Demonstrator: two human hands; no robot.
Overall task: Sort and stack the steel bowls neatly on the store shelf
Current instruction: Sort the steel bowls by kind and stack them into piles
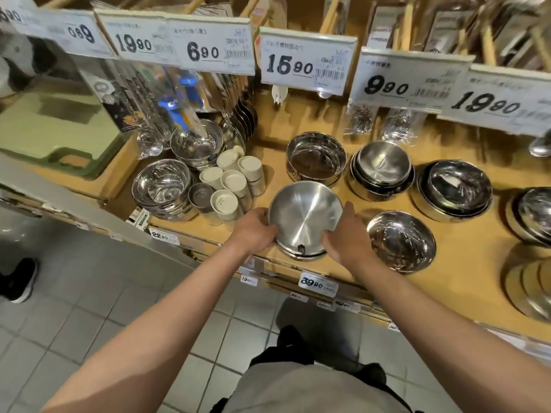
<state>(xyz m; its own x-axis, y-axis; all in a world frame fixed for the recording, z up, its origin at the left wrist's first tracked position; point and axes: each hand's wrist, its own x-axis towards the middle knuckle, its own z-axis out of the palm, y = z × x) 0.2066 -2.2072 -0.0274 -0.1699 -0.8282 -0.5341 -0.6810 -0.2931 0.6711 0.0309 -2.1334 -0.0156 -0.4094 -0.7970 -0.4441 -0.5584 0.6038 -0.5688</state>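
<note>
A brushed steel bowl (304, 214) sits tilted on top of other bowls at the front edge of the wooden shelf (465, 281). My left hand (256, 231) grips its left rim and my right hand (346, 234) grips its right rim. Behind it stands a shiny straight-sided bowl (316, 158). To the right are a stack of matte bowls (383, 171), a wrapped stack (454, 189) and a single shiny bowl (402, 239).
Left of the held bowl stand several cream-lidded shakers (229, 186) and two wrapped bowl stacks (164, 187). Price tags (307, 61) hang overhead from the upper rail. More bowls (533, 216) sit at the far right. A shoe (19, 281) is on the tiled floor.
</note>
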